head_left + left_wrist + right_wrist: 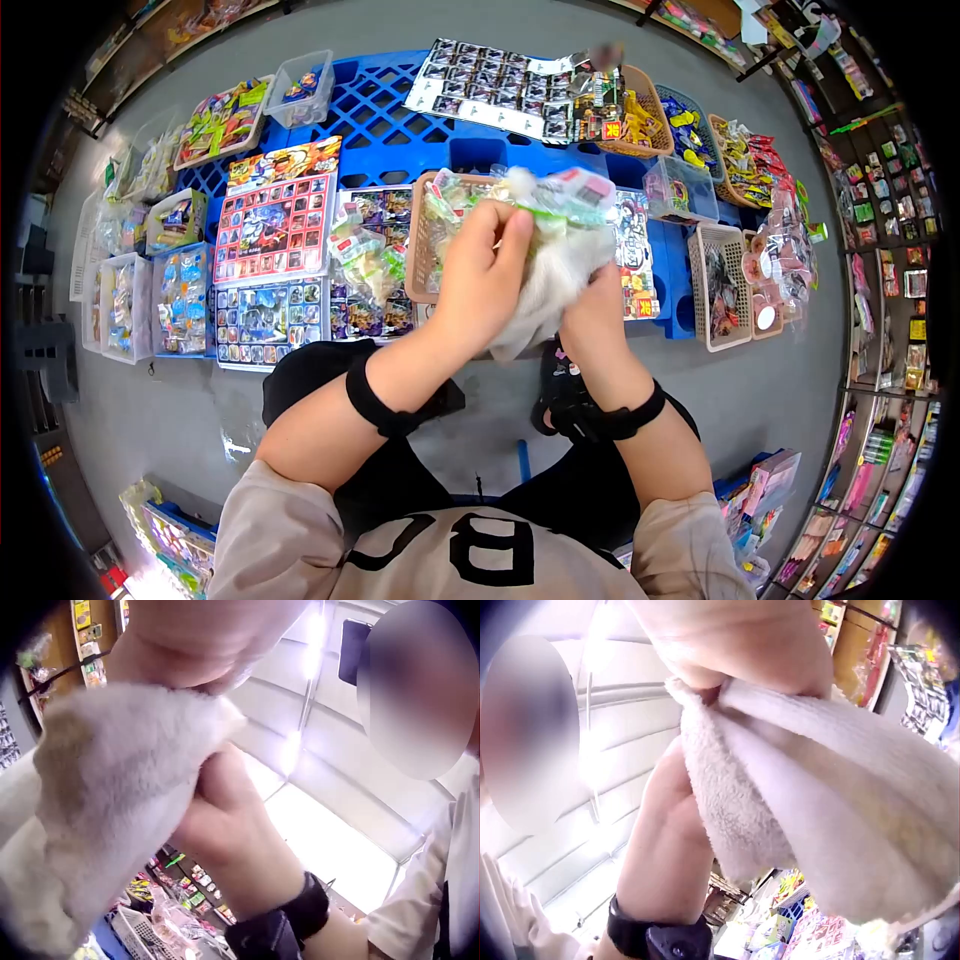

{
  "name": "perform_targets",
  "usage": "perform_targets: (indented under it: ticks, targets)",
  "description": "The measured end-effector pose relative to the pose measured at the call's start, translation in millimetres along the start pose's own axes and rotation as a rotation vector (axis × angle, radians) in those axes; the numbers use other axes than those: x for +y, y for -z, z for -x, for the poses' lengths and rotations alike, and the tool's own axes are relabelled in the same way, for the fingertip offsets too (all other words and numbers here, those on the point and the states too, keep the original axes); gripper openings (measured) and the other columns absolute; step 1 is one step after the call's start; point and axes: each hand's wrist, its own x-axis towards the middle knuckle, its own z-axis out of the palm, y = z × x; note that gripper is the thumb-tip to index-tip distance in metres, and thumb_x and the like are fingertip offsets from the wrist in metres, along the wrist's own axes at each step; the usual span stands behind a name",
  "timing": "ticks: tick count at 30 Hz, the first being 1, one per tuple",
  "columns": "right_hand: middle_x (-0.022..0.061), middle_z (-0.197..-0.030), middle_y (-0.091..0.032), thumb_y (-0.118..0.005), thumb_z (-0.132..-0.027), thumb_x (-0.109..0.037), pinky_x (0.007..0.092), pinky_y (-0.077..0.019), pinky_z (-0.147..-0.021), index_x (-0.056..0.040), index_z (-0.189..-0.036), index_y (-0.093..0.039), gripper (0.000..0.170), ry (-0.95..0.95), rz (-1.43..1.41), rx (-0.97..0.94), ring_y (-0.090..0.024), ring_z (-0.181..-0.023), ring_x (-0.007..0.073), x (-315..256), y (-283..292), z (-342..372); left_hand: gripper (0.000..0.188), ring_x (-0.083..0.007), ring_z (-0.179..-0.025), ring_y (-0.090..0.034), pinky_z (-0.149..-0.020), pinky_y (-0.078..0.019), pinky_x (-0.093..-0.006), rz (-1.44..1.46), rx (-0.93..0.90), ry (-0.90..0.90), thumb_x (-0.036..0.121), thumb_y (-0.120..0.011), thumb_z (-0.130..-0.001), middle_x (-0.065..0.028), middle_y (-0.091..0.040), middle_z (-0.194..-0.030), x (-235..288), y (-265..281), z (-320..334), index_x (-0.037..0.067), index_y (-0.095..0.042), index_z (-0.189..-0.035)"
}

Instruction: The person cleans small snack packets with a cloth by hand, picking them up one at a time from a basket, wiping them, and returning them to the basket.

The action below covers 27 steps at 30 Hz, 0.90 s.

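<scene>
A clear package with green edging and a pink label (582, 190) is pinched by my left hand (485, 262), thumb along its near edge. A white, fluffy cloth (552, 280) with greyish stains hangs just beneath the package. My right hand (596, 312) grips the cloth from the right, its fingers mostly hidden in the head view. In the right wrist view, folds of the cloth (802, 787) fan out from under the right hand (742, 645). The left wrist view shows the cloth (120, 772) between the left hand (202, 637) and the right hand (225, 810).
Below the hands is a tan basket (424, 250) of similar packages, on a blue pallet (375, 100). Sticker sheets (275, 215), a printed card sheet (490, 85), clear bins (125, 305) and a beige basket (722, 285) surround it. Stocked shelves (885, 300) stand right.
</scene>
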Motion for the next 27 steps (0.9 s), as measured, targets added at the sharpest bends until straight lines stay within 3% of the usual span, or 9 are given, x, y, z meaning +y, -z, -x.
perform_targets:
  ticks: [5, 7, 8, 12, 15, 18, 21, 23, 27]
  targets:
    - [0.0089, -0.103, -0.054, -0.051, -0.077, 0.003, 0.0251, -0.0438, -0.077, -0.0002, -0.115, -0.041, 0.039, 0.177, -0.075, 0.065, -0.054, -0.091, 0.0145, -2.0, -3.1, -5.3, 0.012, -0.0127, -0.061, -0.047, -0.057, -0.0397, -0.0252, -0.032, -0.023, -0.046, 0.013, -0.048, -0.086, -0.0064, -0.051, -0.07, 3.1, -5.6, 4.8, 0.001, -0.047, -0.084]
    - [0.0088, -0.101, -0.055, -0.047, -0.081, 0.0, 0.0254, -0.0449, -0.075, 0.0, -0.112, -0.045, 0.032, -0.009, -0.208, 0.161, -0.055, -0.089, 0.0144, -13.6, -4.4, -7.6, 0.011, -0.0053, -0.063, -0.045, -0.057, -0.038, -0.0198, -0.118, -0.023, -0.11, 0.014, -0.046, -0.088, 0.0001, -0.051, -0.07, 2.5, -5.1, 3.7, 0.003, -0.047, -0.085]
    - [0.0086, -0.1, -0.055, -0.045, -0.083, -0.003, 0.0257, -0.0456, -0.073, 0.0003, -0.11, -0.046, 0.027, 0.02, -0.233, 0.111, -0.055, -0.087, 0.0143, -13.8, -5.1, -9.8, 0.012, -0.0183, -0.066, -0.05, -0.06, -0.0417, -0.028, -0.048, -0.036, -0.053, 0.011, -0.051, -0.084, -0.0126, -0.05, -0.077, 2.8, -4.4, 3.3, 0.0, -0.047, -0.088]
    - [0.0086, -0.103, -0.054, -0.042, -0.081, 0.003, 0.0265, -0.0433, -0.079, 0.0007, -0.11, -0.047, 0.029, -0.001, -0.109, 0.05, -0.053, -0.093, 0.0147, -7.4, -3.5, -10.3, 0.012, -0.0196, -0.067, -0.051, -0.06, -0.0422, -0.0289, 0.1, -0.056, -0.059, 0.01, -0.052, -0.083, -0.0116, -0.05, -0.077, 10.8, 4.3, -4.2, 0.0, -0.049, -0.088]
    - [0.0092, -0.107, -0.052, -0.042, -0.077, 0.006, 0.027, -0.0405, -0.083, 0.0007, -0.112, -0.046, 0.035, 0.11, -0.066, -0.024, -0.05, -0.097, 0.0159, 4.2, -4.5, -9.8, 0.011, -0.0128, -0.067, -0.049, -0.059, -0.0407, -0.0254, -0.189, -0.127, -0.19, 0.007, -0.052, -0.082, -0.0068, -0.052, -0.076, 10.5, 12.9, -6.9, 0.001, -0.052, -0.092]
    - [0.0098, -0.109, -0.051, -0.041, -0.076, 0.007, 0.026, -0.0389, -0.084, 0.0012, -0.11, -0.048, 0.036, 0.19, 0.133, 0.028, -0.049, -0.099, 0.0157, 10.1, 0.4, -12.8, 0.018, -0.0311, -0.074, -0.049, -0.066, -0.041, -0.0351, -0.335, -0.118, -0.424, 0.002, -0.057, -0.073, -0.0127, -0.051, -0.082, 4.5, 10.8, 0.8, 0.002, -0.054, -0.091]
    - [0.009, -0.103, -0.055, -0.043, -0.076, 0.007, 0.0254, -0.0401, -0.08, 0.0014, -0.105, -0.051, 0.031, 0.299, 0.3, 0.085, -0.051, -0.095, 0.014, -1.1, -4.2, -10.9, 0.02, -0.0312, -0.076, -0.049, -0.067, -0.041, -0.0355, -0.387, -0.107, -0.493, -0.001, -0.056, -0.072, -0.0127, -0.05, -0.083, 7.5, 11.5, 7.1, 0.002, -0.054, -0.091]
    - [0.0079, -0.097, -0.058, -0.045, -0.075, 0.005, 0.0266, -0.0414, -0.078, 0.0016, -0.104, -0.052, 0.029, 0.103, 0.325, 0.088, -0.054, -0.091, 0.0149, -14.3, -8.2, -7.8, 0.024, -0.0319, -0.077, -0.048, -0.067, -0.041, -0.036, -0.375, -0.112, -0.503, -0.003, -0.054, -0.07, -0.0138, -0.049, -0.083, 7.0, 13.2, 6.9, 0.001, -0.052, -0.094]
    - [0.0091, -0.095, -0.058, -0.046, -0.076, 0.003, 0.028, -0.0417, -0.077, 0.0026, -0.1, -0.052, 0.025, 0.126, 0.305, 0.138, -0.054, -0.09, 0.0163, -9.0, -23.0, 4.8, 0.018, -0.0316, -0.075, -0.048, -0.066, -0.0405, -0.0344, -0.323, 0.091, -0.514, -0.002, -0.05, -0.075, -0.0157, -0.047, -0.082, -2.1, 12.5, 3.1, 0.0, -0.048, -0.093]
